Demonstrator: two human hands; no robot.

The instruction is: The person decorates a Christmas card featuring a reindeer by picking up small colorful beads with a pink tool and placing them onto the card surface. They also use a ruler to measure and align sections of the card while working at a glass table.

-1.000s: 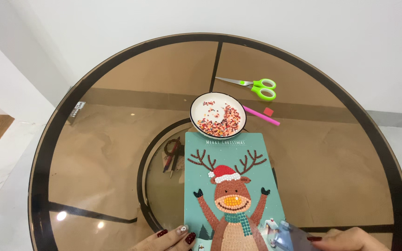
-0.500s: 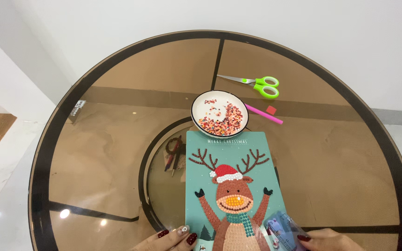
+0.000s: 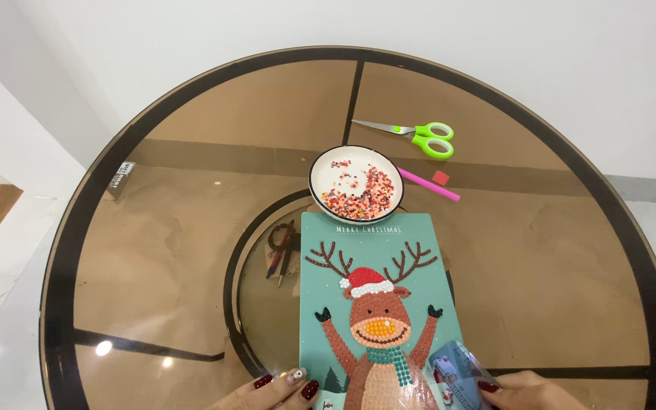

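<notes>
A teal card (image 3: 377, 304) with a beaded reindeer in a red hat lies on the round brown glass table (image 3: 191, 212), its top edge just below a white bowl. My left hand (image 3: 282, 387) rests with its fingertips on the card's lower left corner. At the card's lower right corner my right hand (image 3: 521, 391) holds a clear plastic film (image 3: 457, 372) that is lifted off the picture. Both hands are cut off by the bottom edge of the view.
A white bowl (image 3: 356, 182) holds several small red and orange beads. A pink pen (image 3: 428, 184) and a small red square (image 3: 439, 178) lie to its right. Green-handled scissors (image 3: 419, 137) lie farther back. Beneath the glass, a small dark tool (image 3: 280, 247) shows.
My right hand has moved left and up with the clear film, which now covers more of the card's lower right corner. My left hand has stayed on the lower left corner.
</notes>
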